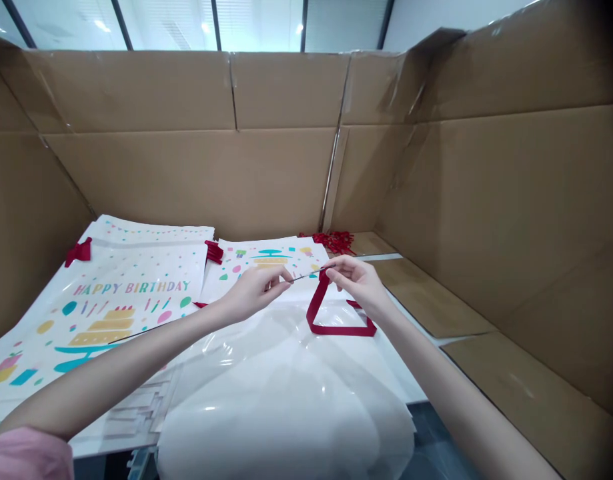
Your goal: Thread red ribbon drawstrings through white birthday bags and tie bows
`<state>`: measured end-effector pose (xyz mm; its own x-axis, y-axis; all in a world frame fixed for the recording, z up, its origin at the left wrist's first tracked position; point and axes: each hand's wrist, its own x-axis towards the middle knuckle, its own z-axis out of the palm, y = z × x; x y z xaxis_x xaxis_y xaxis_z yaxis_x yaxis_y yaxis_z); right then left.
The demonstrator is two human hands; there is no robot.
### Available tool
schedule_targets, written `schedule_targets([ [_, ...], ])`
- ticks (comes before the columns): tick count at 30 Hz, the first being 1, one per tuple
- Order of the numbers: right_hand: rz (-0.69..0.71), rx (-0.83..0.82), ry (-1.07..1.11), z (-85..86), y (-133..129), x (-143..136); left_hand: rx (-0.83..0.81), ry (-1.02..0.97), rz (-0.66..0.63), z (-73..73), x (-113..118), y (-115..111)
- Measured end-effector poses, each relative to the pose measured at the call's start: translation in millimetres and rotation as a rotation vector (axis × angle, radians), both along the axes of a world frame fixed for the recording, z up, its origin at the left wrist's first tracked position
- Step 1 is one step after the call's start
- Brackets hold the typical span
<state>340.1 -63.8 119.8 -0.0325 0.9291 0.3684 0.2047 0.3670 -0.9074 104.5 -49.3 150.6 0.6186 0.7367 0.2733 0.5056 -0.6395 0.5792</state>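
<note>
My left hand (263, 290) is closed in a pinch on a thin dark rod (306, 275), whose other part shows beyond my left forearm over the printed stack. My right hand (353, 283) pinches a red ribbon (315, 310) close to the rod's end; whether the rod passes through the ribbon I cannot make out. The ribbon hangs down in a loop and lies on a glossy white plastic sheet (286, 393). This sheet curls over the table's front edge below both hands.
On the left lies a stack of printed HAPPY BIRTHDAY sheets (151, 267) with red ribbon bundles (79, 252) at its sides. Another printed sheet (236, 270) lies behind my left hand. A pile of red ribbons (336, 241) sits at the back. Cardboard walls (186, 173) surround the table.
</note>
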Motion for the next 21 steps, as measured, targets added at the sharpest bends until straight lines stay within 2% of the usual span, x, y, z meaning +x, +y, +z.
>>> schedule_targets([
  [9,-0.049,-0.013,-0.095,-7.6,-0.3,9.3,-0.021,0.034,-0.02,-0.8,-1.4,4.5],
  [15,0.049,-0.019,-0.024,-14.4,4.6,2.3,-0.063,0.034,-0.035,4.4,0.4,10.1],
  [21,0.146,-0.084,0.085,-16.4,2.5,-22.4,-0.052,-0.003,-0.061,4.5,22.0,13.8],
])
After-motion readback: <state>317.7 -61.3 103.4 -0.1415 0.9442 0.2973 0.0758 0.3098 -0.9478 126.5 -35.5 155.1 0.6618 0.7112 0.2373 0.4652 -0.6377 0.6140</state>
